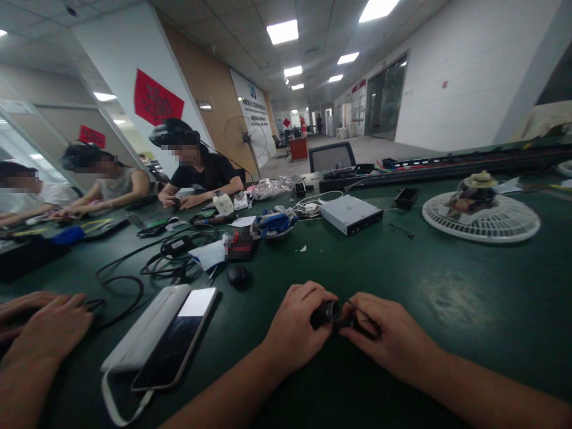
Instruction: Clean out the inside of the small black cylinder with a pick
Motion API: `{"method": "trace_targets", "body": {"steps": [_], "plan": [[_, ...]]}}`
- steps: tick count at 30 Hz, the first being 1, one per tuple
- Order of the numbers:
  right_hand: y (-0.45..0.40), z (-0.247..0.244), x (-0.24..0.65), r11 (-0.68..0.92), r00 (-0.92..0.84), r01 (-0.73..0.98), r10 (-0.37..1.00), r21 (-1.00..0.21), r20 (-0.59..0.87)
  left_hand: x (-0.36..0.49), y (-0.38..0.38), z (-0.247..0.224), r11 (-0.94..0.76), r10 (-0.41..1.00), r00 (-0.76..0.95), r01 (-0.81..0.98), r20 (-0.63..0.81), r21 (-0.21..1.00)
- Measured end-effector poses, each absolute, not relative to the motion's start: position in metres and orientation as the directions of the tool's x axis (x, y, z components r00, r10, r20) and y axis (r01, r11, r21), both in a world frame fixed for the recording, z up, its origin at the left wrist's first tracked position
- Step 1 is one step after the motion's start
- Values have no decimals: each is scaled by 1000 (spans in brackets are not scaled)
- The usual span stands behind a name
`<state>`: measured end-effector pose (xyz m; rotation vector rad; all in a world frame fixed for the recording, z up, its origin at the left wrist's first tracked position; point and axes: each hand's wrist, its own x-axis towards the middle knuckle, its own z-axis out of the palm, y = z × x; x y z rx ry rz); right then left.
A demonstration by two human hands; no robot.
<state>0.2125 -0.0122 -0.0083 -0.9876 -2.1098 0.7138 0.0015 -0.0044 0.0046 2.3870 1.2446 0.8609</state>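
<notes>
Black Cylinder and Small Dark Part: Two-Hand Handling

Landmark: the grey drive (351, 214). The work is on its near side, between the two hands.

1. Hand state. The left hand (297, 325) is closed around a black cylinder (329, 311), open end facing right. The right hand (393, 336) pinches a small dark part (347, 322) beside it, with a thin dark strand (363, 312) at the fingers. Whether the parts touch cannot be told.

2. Handling. The left hand is best used as the fixed support, with the right fingertips making small, controlled movements. Fingers should stay off the cylinder's rim; the strand should lie slack. A low working height would limit any drop. Hard twisting could strain the strand.

3. Surface. The dark green table (286, 387) carries a mouse (237, 276) to the near left of the drive, then a phone (176, 339) and a white block (145, 328) farther that way. A white fan grille (513, 223) lies to its right.

4. Room. Beyond the drive stands a mesh-backed chair (331, 157). Far left of the drive, a person in black (212, 173) sits at the table. Ceiling lights are lit.
</notes>
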Motion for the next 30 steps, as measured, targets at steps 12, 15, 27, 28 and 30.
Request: {"method": "trace_targets", "body": {"steps": [12,15,27,28,30], "plan": [[-13,-11,213,559,-402,381,817,-736,413,1,-4,3,-589,808,456,618,373,521],[-14,-9,214,539,-357,379,835,-752,419,1,-4,4,-605,796,474,608,376,514],[-13,-6,213,589,-363,335,801,-735,476,1,-4,6,-656,754,521,559,400,507],[-13,-6,213,582,-352,338,807,-740,474,1,-4,6,-655,755,520,560,400,507],[-12,-6,213,559,-337,342,823,-755,457,1,-4,6,-655,755,517,560,403,507]]}}
